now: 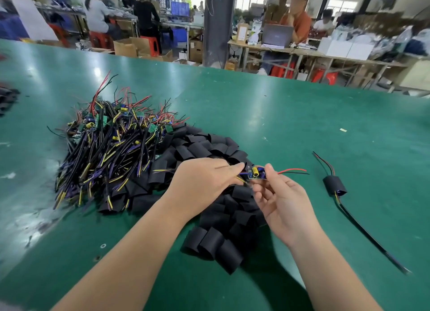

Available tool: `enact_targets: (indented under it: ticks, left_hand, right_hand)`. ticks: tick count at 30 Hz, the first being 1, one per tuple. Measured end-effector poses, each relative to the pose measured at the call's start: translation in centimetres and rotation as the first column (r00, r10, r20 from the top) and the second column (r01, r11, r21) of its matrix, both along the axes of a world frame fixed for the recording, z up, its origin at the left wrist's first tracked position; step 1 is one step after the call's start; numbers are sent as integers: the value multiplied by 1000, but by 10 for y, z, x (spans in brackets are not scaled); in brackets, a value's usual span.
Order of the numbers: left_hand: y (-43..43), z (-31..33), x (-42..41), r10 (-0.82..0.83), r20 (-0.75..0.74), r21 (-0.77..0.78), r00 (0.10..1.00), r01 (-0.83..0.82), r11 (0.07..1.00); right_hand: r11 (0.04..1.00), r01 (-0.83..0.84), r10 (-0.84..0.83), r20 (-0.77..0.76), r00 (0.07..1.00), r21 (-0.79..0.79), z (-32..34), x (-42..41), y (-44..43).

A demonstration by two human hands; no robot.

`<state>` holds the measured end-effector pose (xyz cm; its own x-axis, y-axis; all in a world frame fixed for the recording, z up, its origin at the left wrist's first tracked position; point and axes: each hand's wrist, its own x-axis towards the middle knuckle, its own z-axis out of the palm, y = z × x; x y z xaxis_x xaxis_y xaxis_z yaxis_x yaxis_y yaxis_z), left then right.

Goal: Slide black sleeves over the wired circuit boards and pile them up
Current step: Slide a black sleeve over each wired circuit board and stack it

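both hands on one bare board, sleeves heaped right under it

head view: the left hand (204, 182) and the right hand (283, 201) are both up over the green table (302, 115), sharing one circuit board (257, 173) between them. the right hand pinches the board's right end with thumb and forefinger, its other fingers loosely curled. the left hand pinches the left end, where the yellow and purple leads come off. can't tell if it's got a sleeve tucked in there too. the red and black wires (292, 170) stick out to the right past the right thumb. the board has a yellow capacitor on top and no sleeve on it.

just under the hands and running nearer is the heap of black sleeves (221, 217). left of that, touching it, sits the tangle of wired boards (109, 145). well off to the right lies one sleeved board (334, 186), its long black cable trailing toward the near right. far side is just other benches and people, blurry.
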<state>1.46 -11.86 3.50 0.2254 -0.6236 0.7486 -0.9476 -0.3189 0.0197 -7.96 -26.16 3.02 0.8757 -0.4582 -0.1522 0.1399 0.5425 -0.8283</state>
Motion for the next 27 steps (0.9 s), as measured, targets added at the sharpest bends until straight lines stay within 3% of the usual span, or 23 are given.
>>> enact_targets:
  ticks: [4, 9, 13, 14, 15, 16, 18, 19, 20, 24, 27]
  left_hand:
    - [0, 2, -3, -12, -180, -59, 984, 2, 998]
    - [2, 4, -1, 54, -500, -3, 864, -64, 998]
    - [2, 1, 5, 5, -498, 36, 867, 15, 999]
    - [3, 0, 6, -8, -485, 20, 875, 20, 1000]
    - [5, -2, 8, -20, -472, -6, 881, 20, 1000]
    - [7, -3, 9, -30, -467, -35, 884, 15, 999]
    - [11, -6, 14, -35, -475, -88, 879, -8, 996]
    - [12, -7, 17, -32, -478, -107, 878, -22, 994]
    - [14, -8, 20, -26, -479, -120, 878, -36, 992]
    - [18, -12, 24, -12, -486, -144, 874, -66, 987]
    - [18, -13, 23, -5, -477, -131, 879, -65, 989]
  right_hand:
    - [997, -35, 41, 88, 995, -69, -2, -1, -3]
    - [972, -25, 55, 125, 991, -235, -5, -2, -1]
    - [975, -55, 73, 78, 994, -217, -4, -3, 3]
    - [958, -72, 79, 16, 997, -277, -3, -5, 4]
    - [901, -96, 69, -78, 995, -424, -2, -9, 4]
    - [765, -130, 22, -176, 984, -631, -3, -14, 5]
    - [323, -192, -73, -226, 971, -927, -6, -24, 10]
    - [135, -213, -52, -222, 974, -968, -6, -28, 16]
    - [5, -243, -7, -243, 970, -970, -5, -30, 24]
    - [-288, -387, -4, -402, 915, -876, -5, -18, 44]
    - [-387, -460, 11, -502, 865, -799, 0, -2, 43]
